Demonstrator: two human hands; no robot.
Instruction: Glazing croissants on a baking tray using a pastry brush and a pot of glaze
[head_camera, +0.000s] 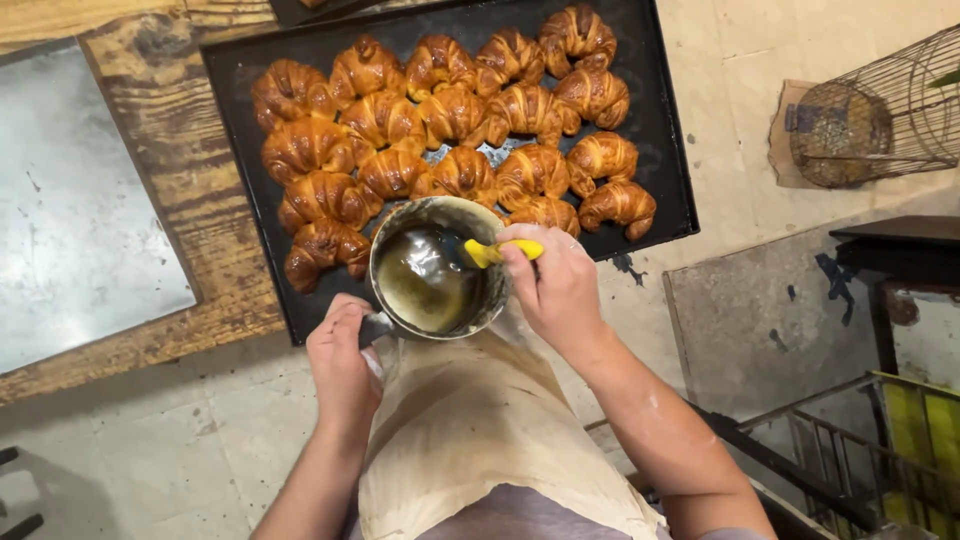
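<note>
My left hand (342, 362) grips the handle of a small metal pot (487, 300) held over the near edge of a black baking tray (660, 130). A glossy brownish liquid (420, 285) fills the bottom of the pot. In my right hand (555, 285) is a brush with a yellow handle (495, 252), and its head dips into the pot. Several browned, shiny croissants (450, 120) lie in rows on the tray. A beige apron (480, 430) covers my front below the pot.
The tray rests on a worn wooden surface (190, 190) beside a metal sheet (80, 210) at left. A wire cage (890, 110) lies on the tiled floor at right. A dark table corner (900, 245) and a metal rack (850, 450) stand at lower right.
</note>
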